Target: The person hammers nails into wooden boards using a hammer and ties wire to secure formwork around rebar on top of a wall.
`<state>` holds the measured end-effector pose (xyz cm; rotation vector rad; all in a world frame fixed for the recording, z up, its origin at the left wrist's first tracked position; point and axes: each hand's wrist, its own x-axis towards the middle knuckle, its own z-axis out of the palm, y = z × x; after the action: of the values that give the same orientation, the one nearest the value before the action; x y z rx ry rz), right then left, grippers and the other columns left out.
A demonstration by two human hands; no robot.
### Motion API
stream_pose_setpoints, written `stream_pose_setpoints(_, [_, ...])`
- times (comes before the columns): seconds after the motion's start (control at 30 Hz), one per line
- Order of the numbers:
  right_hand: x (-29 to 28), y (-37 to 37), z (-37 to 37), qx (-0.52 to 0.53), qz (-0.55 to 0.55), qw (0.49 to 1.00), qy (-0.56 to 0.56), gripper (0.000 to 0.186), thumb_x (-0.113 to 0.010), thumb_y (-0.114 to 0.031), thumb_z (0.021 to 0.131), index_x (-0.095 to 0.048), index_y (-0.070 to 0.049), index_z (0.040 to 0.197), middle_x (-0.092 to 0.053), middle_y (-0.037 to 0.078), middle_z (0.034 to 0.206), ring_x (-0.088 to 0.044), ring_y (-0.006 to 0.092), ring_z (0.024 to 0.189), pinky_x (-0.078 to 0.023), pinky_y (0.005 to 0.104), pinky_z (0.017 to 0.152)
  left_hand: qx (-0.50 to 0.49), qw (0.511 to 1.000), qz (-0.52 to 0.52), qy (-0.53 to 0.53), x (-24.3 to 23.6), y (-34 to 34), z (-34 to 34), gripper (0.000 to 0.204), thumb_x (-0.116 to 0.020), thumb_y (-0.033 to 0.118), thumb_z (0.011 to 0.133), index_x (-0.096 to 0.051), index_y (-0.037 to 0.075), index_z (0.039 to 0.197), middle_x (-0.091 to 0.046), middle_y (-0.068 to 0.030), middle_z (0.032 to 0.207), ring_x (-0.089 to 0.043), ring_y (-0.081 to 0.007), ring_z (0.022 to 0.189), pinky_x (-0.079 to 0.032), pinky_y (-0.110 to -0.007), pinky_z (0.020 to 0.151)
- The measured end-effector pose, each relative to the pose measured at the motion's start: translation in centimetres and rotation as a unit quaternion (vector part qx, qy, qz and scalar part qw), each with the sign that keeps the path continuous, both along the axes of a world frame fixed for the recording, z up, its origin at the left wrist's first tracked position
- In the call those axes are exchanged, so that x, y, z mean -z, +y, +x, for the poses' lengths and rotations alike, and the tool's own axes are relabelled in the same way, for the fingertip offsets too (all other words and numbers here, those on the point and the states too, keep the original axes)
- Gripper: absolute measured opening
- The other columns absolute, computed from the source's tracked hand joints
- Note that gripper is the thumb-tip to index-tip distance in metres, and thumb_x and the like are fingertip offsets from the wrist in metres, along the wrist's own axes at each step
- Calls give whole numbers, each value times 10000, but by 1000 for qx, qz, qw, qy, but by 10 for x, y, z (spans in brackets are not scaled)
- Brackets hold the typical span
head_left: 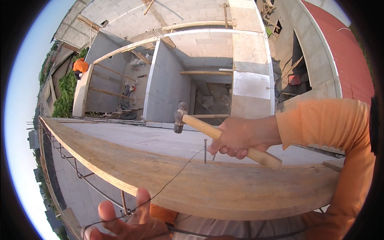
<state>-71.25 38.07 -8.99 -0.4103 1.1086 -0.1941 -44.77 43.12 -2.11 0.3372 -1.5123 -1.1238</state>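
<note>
My right hand is wrapped round the wooden handle of a hammer, whose worn metal head points up and left. Just left of those fingers, a nail stands upright at the far edge of a long wooden board. From the nail a thin dark wire slants down across the board to my left hand. That hand is low in the picture, fingers spread, with the wire passing across them; whether it presses on the wire is unclear. A second thin spike shows partly beside my right fingers.
Beyond the board runs a pale block wall top; far below lie rooms with grey block walls and timber braces. Steel rebar runs along the board's near left side. A person in orange is at the far left. A red roof lies right.
</note>
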Motion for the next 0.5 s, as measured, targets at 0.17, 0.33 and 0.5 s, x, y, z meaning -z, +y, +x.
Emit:
stream_pose_setpoints(0.17, [-28,11,-3,-38,-104,983,145,249,-684,-189,921,-574,32,955,-520,39,700,-453,137,517,-365,344,431,3,1000,-6,-2,1,0,0,455,-306,277,1128,-266,286,1581,-289,-228,1555,-345,-464,1372,-373,-625,1152])
stream_pose_setpoints(0.33, [-55,7,-6,-93,-133,970,179,229,-688,-177,897,-591,25,850,-531,31,638,-471,121,507,-387,317,462,4,1000,-4,-14,2,-2,3,457,-306,272,1127,-250,285,1581,-301,-225,1536,-359,-456,1351,-381,-622,1145])
stream_pose_setpoints(0.5, [-54,-25,3,-288,-375,861,189,286,-607,-186,893,-563,51,737,-565,126,631,-524,240,549,-449,407,555,19,1000,-9,-17,2,-3,3,460,-306,268,1127,-235,284,1581,-314,-223,1517,-373,-448,1329,-388,-620,1138])
